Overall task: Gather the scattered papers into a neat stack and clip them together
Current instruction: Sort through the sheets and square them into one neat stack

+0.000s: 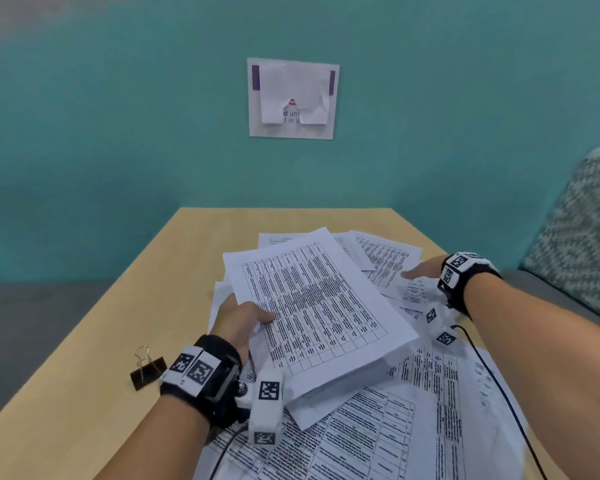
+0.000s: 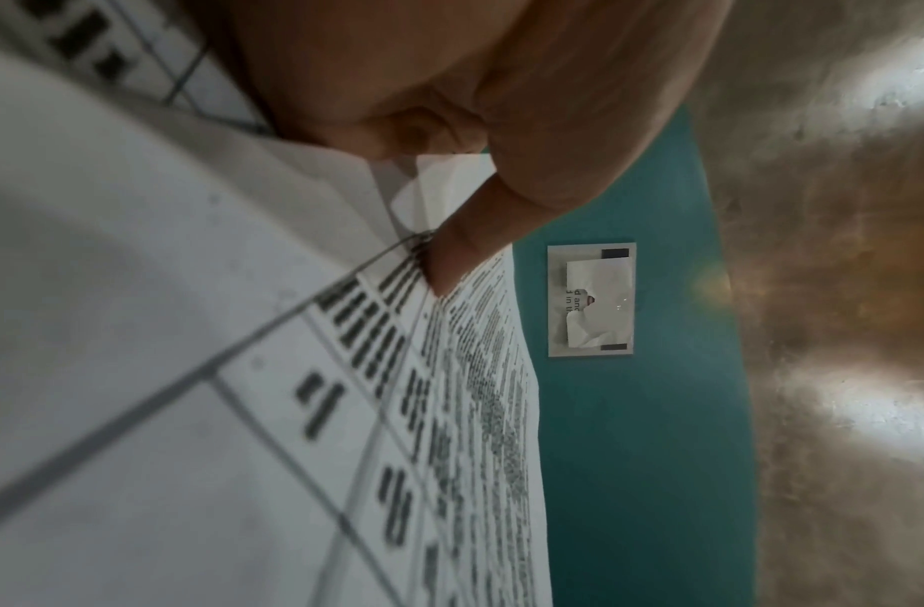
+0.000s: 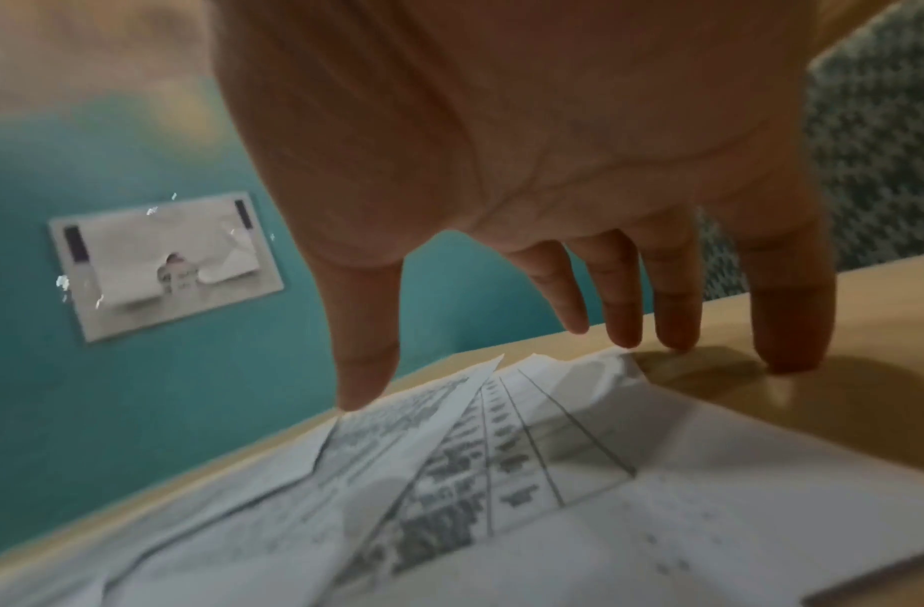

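Printed sheets with tables lie scattered over the wooden table (image 1: 125, 306). My left hand (image 1: 243, 318) grips a small stack of papers (image 1: 321, 306) by its left edge, thumb on top, and holds it tilted above the loose sheets (image 1: 413, 420); in the left wrist view the thumb (image 2: 465, 246) presses on the stack (image 2: 293, 410). My right hand (image 1: 421, 270) reaches with straight, spread fingers (image 3: 673, 312) over the far right sheets (image 3: 501, 472), fingertips at their edge near the table. A black binder clip (image 1: 147, 368) lies on the table left of my left wrist.
A teal wall with a taped paper notice (image 1: 292, 98) stands behind the table. A patterned cushion (image 1: 579, 233) is at the right. Cables (image 1: 492, 375) run from both wrist cameras across the papers. Bare tabletop shows at the left.
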Demonstrator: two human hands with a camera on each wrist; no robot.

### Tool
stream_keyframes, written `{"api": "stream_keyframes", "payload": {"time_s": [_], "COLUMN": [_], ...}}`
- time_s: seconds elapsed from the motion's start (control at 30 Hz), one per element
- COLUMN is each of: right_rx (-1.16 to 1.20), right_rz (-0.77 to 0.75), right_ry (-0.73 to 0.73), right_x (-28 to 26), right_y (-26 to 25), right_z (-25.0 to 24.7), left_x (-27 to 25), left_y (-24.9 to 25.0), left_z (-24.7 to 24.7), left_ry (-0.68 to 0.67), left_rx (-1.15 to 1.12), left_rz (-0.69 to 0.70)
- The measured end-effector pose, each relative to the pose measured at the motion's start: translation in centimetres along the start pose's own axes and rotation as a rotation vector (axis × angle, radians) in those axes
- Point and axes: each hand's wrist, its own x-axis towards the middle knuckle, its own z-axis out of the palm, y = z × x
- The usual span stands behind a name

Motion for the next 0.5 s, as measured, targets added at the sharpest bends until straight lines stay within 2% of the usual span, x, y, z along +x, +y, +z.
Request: {"api": "stream_keyframes", "payload": {"time_s": [0.2, 0.3, 0.4, 0.5], "right_rx": [-0.079, -0.114, -0.187, -0.131], "right_rz": [0.042, -0.036, -0.051, -0.089], "right_ry": [-0.003, -0.005, -0.064, -0.046], "right_x": [-2.1, 0.4, 3.4, 0.7], "right_y": [-2.2, -2.5, -2.5, -3.6], "right_z": [2.1, 2.2, 2.3, 2.5], "left_x": [0.8, 1.1, 1.3, 1.5], "left_y": [-0.6, -0.7, -0.9, -1.0], "left_z": [-0.3, -0.4, -0.5, -0.6], "left_ry": [0.019, 0.021, 0.017, 0.021], "left_rx": [-0.003, -0.006, 0.001, 0.004], "left_rz": [-0.003, -0.001, 0.001, -0.009]}}
